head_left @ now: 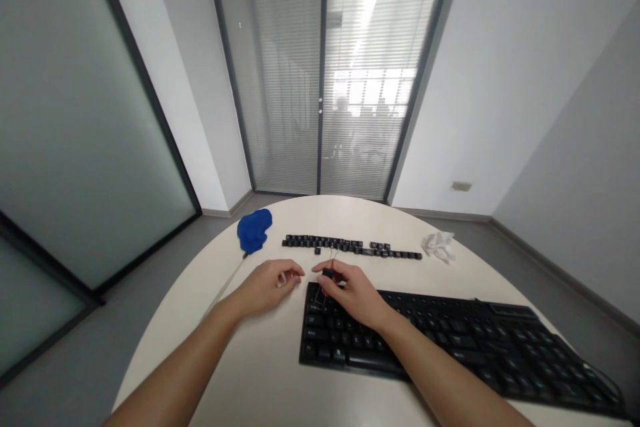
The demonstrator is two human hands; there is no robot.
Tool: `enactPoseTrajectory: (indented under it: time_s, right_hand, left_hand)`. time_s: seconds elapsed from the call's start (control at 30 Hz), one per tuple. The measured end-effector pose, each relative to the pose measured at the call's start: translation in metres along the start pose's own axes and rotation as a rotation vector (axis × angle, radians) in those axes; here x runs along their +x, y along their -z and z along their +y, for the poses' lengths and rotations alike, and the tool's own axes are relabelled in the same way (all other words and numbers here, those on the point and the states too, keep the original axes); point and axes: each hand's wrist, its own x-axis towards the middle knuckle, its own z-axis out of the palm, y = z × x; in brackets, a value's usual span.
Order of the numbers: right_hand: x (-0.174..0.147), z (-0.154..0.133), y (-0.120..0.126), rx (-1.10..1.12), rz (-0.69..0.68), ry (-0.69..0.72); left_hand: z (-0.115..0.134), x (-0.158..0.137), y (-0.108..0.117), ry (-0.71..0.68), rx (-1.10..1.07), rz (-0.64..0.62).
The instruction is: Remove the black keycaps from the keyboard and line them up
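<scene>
My right hand (353,290) is over the left end of a black keyboard (370,360). Its fingers are closed on a small black tool with thin wire prongs, which looks like a keycap puller (328,273). Wire sticks out from it both away from me and down toward the keys. To the left, above the bare tabletop, my left hand (273,283) has loosely curled fingers, with thumb and index slightly apart and nothing visible between them. Beyond the hands lie rows of loose black keycaps (320,241), with one keycap (317,251) apart in front of them.
A blue cloth-like piece (254,230) lies at the far left of the round white table (240,373), joined to a thin stick (225,287). Crumpled white tissue (439,246) sits at the far right. Glass panels with blinds (280,113) stand behind the table.
</scene>
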Motion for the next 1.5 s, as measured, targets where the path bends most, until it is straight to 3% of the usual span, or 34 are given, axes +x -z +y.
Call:
enactPoseTrajectory:
  time_s: [0.23, 0.63, 0.8, 1.5]
  right_hand:
    - [-0.001, -0.001, 0.000, 0.084, -0.090, 0.013]
    - [0.002, -0.005, 0.001, 0.109, -0.167, 0.020]
    - [0.002, -0.004, 0.001, 0.109, -0.186, 0.037]
    - [0.003, -0.004, -0.001, 0.006, -0.114, -0.013]
  left_hand:
    - [0.004, -0.004, 0.000, -0.054, -0.039, -0.112]
    - [0.007, -0.002, 0.002, -0.040, 0.176, -0.056]
    - [0.008, -0.003, -0.001, -0.181, 0.122, -0.033]
    - [0.009, -0.003, -0.005, -0.239, 0.068, -0.121]
